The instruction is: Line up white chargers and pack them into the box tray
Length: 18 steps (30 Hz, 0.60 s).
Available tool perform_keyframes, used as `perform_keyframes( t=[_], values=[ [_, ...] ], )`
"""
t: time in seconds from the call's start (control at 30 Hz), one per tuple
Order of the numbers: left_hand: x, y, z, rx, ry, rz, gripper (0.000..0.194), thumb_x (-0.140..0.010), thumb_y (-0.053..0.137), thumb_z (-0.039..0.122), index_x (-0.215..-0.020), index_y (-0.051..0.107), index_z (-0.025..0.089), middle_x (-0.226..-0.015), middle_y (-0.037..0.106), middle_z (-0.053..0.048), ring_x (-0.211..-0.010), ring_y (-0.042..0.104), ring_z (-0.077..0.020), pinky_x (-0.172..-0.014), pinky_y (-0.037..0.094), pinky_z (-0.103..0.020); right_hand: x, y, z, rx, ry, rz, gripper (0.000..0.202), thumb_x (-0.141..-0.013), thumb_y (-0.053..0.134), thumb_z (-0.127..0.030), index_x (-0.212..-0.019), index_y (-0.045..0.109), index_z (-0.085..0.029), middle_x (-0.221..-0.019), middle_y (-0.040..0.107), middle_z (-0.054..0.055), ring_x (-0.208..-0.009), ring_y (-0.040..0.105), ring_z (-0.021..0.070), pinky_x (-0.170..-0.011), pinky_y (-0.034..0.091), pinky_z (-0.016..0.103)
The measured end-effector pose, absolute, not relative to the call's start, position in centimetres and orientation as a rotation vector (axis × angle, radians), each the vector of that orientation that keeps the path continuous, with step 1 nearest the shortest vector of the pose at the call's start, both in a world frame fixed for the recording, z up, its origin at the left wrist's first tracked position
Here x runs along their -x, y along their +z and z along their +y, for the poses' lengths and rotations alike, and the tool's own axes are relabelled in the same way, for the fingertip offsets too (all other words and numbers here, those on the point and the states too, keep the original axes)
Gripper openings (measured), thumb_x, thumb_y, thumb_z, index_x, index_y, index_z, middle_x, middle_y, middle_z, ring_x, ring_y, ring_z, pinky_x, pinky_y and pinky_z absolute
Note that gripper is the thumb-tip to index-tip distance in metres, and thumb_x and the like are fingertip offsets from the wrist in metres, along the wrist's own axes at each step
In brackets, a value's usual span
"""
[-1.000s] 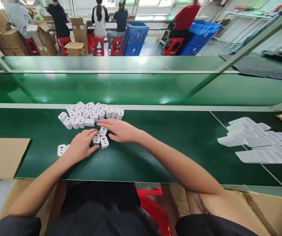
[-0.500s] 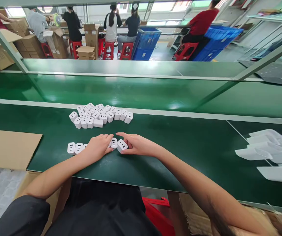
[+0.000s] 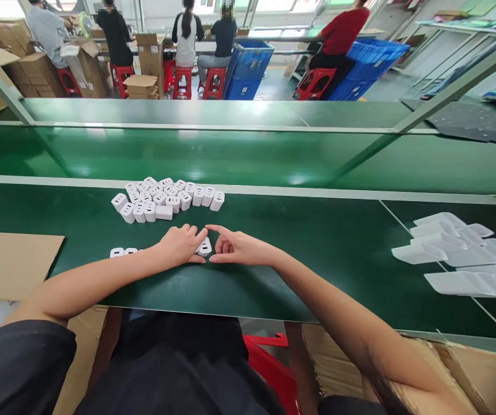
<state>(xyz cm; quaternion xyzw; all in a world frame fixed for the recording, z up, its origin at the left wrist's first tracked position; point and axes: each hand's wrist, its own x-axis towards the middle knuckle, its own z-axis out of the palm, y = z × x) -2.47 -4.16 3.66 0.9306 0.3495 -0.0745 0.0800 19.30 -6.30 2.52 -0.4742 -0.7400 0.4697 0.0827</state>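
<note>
Several white USB chargers stand in a row along the front of the green table; two of them (image 3: 124, 252) show past my left forearm. My left hand (image 3: 179, 245) rests over this row, hiding part of it, with thumb and fingers about the end USB charger (image 3: 205, 248). Just to the right, my right hand (image 3: 243, 249) is empty, its forefinger stretched out and its thumb apart. The forefinger's tip comes close to the left fingertips. Farther back lies a loose group of white USB chargers (image 3: 160, 197).
A cardboard sheet (image 3: 12, 262) lies at the left. Translucent white sleeve-like pieces (image 3: 455, 245) are grouped at the right. A pale rail (image 3: 295, 191) runs behind the chargers. Other people sit across the room near blue crates (image 3: 248, 66) and cartons.
My right hand has let go of the end charger and parted from it. My left hand has moved right along the row to that charger. The view has shifted slightly.
</note>
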Motion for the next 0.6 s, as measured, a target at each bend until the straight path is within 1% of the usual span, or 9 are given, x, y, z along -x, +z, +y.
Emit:
perform_keyframes(
  t=[0.07, 0.1, 0.17, 0.23, 0.33, 0.4, 0.43, 0.5, 0.6],
  values=[
    [2.4, 3.9, -3.0, -2.744, -0.215, 1.017, 0.050, -0.087, 0.066, 0.051, -0.121, 0.056, 0.015, -0.104, 0.067, -0.015, -0.100, 0.063, -0.0312, -0.069, 0.046, -0.031, -20.0, 2.9, -6.6, 1.426, 1.278, -2.182, 0.074, -0.084, 0.063, -0.059, -0.145, 0.042, -0.022, -0.088, 0.067, 0.001, -0.072, 0.062, 0.0156, -0.068, 0.053, 0.030],
    [2.5, 3.9, -2.4, -2.714, -0.197, 1.020, 0.048, -0.088, 0.064, 0.053, -0.118, 0.056, 0.016, -0.102, 0.068, -0.013, -0.097, 0.065, -0.0295, -0.067, 0.045, -0.030, -20.2, 3.1, -6.9, 1.426, 1.167, -2.142, 0.064, -0.086, 0.060, -0.058, -0.139, 0.049, -0.022, -0.087, 0.066, 0.002, -0.072, 0.061, 0.0159, -0.068, 0.053, 0.031],
    [3.0, 3.9, -1.2, -2.504, -0.046, 1.047, 0.052, -0.090, 0.055, 0.060, -0.118, 0.052, 0.017, -0.097, 0.069, -0.010, -0.087, 0.067, -0.0251, -0.064, 0.045, -0.029, -20.6, 3.6, -7.5, 1.405, 0.885, -2.029, 0.045, -0.091, 0.054, -0.053, -0.123, 0.060, -0.023, -0.088, 0.065, 0.004, -0.076, 0.061, 0.0171, -0.071, 0.055, 0.033],
    [3.4, 3.7, -0.5, -2.087, 0.208, 1.040, 0.060, -0.089, 0.047, 0.069, -0.118, 0.050, 0.016, -0.095, 0.069, -0.008, -0.081, 0.066, -0.0214, -0.062, 0.045, -0.028, -20.6, 4.4, -8.2, 1.372, 0.639, -1.965, 0.034, -0.094, 0.050, -0.049, -0.114, 0.063, -0.025, -0.095, 0.064, 0.006, -0.082, 0.062, 0.0188, -0.075, 0.056, 0.036],
    [3.6, 3.3, -0.6, -1.534, 0.472, 0.935, 0.074, -0.080, 0.051, 0.079, -0.116, 0.052, 0.015, -0.099, 0.068, -0.009, -0.082, 0.065, -0.0196, -0.065, 0.048, -0.028, -19.9, 5.3, -9.0, 1.342, 0.459, -2.063, 0.037, -0.092, 0.055, -0.050, -0.122, 0.060, -0.030, -0.117, 0.060, 0.009, -0.099, 0.062, 0.0235, -0.080, 0.058, 0.041],
    [3.1, 3.1, -1.3, -1.386, 0.533, 0.859, 0.081, -0.075, 0.057, 0.081, -0.120, 0.053, 0.014, -0.103, 0.068, -0.010, -0.085, 0.064, -0.0196, -0.068, 0.049, -0.028, -18.8, 5.6, -9.1, 1.321, 0.369, -2.155, 0.044, -0.088, 0.060, -0.050, -0.127, 0.057, -0.030, -0.135, 0.051, 0.011, -0.115, 0.057, 0.0275, -0.088, 0.058, 0.045],
    [2.8, 3.1, -1.7, -1.353, 0.550, 0.829, 0.082, -0.074, 0.059, 0.080, -0.122, 0.053, 0.014, -0.105, 0.068, -0.011, -0.087, 0.064, -0.0198, -0.069, 0.049, -0.028, -18.3, 5.7, -9.0, 1.302, 0.321, -2.185, 0.043, -0.088, 0.061, -0.048, -0.126, 0.057, -0.029, -0.142, 0.046, 0.012, -0.121, 0.055, 0.0288, -0.091, 0.057, 0.047],
    [2.3, 3.3, -2.3, -1.346, 0.562, 0.798, 0.080, -0.077, 0.058, 0.078, -0.126, 0.052, 0.015, -0.111, 0.067, -0.011, -0.091, 0.064, -0.0205, -0.071, 0.050, -0.029, -17.3, 5.8, -8.7, 1.257, 0.239, -2.220, 0.036, -0.087, 0.060, -0.041, -0.120, 0.058, -0.026, -0.149, 0.040, 0.012, -0.129, 0.050, 0.0298, -0.098, 0.055, 0.048],
    [2.7, 4.1, -2.6, -1.431, 0.484, 0.821, 0.070, -0.086, 0.050, 0.072, -0.132, 0.049, 0.019, -0.122, 0.063, -0.012, -0.104, 0.062, -0.0219, -0.077, 0.054, -0.032, -18.1, 5.9, -8.2, 1.243, 0.192, -2.245, 0.028, -0.086, 0.058, -0.038, -0.111, 0.059, -0.025, -0.150, 0.040, 0.012, -0.136, 0.044, 0.0311, -0.105, 0.051, 0.050]
  ],
)
